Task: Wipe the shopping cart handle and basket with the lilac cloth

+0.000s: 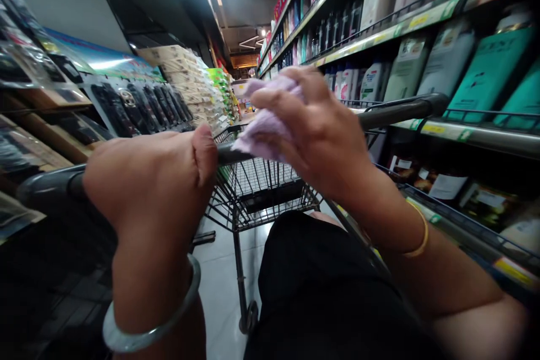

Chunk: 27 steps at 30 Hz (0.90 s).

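My left hand (pixel 154 180) is wrapped round the dark handlebar (pixel 379 115) of a shopping cart (pixel 270 185), toward its left end. A pale jade-like bangle circles that wrist. In my right hand (pixel 324 129) is a crumpled light-purple cloth (pixel 270 129), gripped between the fingers and thumb. The cloth is at the middle of the handlebar and seems to touch it. A thin gold bangle is on the right wrist. Beyond the bar, the wire basket is partly hidden behind both hands.
Shelves of bottles (pixel 485 73) with price strips line the right side, close to the cart. Dark packaged goods (pixel 139 101) hang at the left, with stacked pale packs (pixel 185 79) farther along. One cart wheel (pixel 248 316) stands on the tiled floor (pixel 221 292).
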### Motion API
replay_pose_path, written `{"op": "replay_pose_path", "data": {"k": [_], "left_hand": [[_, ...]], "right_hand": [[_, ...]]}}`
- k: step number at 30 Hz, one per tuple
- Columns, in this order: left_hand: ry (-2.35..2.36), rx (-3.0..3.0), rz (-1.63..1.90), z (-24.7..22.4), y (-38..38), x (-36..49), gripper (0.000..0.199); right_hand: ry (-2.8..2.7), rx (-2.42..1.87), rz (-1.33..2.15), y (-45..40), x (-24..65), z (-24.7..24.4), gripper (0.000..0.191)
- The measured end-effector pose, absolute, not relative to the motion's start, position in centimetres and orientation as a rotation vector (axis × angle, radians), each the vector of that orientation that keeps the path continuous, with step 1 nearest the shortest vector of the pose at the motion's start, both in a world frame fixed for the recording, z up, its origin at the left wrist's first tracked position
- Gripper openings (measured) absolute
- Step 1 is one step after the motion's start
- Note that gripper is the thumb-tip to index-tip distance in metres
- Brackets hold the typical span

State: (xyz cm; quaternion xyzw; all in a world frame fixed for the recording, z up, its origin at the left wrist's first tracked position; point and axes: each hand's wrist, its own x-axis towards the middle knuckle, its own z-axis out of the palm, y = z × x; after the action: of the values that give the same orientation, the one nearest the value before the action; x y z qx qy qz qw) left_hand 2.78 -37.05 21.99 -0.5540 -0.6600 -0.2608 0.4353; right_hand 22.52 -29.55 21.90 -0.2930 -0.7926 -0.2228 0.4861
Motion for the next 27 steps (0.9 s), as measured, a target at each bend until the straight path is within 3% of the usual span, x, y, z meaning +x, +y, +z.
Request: {"op": "replay_pose_path", "data": {"k": [3,9,16,22,27], "left_hand": [[-1.638,-1.243,-0.566,21.8,-37.0,2.8,0.072],[-1.579,-1.262,-0.586,21.8,-36.7,2.6,0.071],[-1.648,-1.254,-0.458,22.0,-37.2,2.9,0.073],[-1.619,-1.213,-0.449,21.7,-36.9,2.2,0.065],[-1.68,-1.281,-0.505,21.8,-37.0,1.8,0.054]], "right_hand": [[-1.734,-0.763,-0.543,-29.8,22.4,20.7,0.047],[-1.78,-0.569,-0.631,-30.1,21.7,19.3,0.027],[-1.41,-0.522,-0.495,-28.2,25.2,17.9,0.025],[-1.49,-0.456,-0.54,-29.2,22.3,15.7,0.03],[-1.385,-0.477,-0.463,-28.7,24.0,15.9,0.016]]}}
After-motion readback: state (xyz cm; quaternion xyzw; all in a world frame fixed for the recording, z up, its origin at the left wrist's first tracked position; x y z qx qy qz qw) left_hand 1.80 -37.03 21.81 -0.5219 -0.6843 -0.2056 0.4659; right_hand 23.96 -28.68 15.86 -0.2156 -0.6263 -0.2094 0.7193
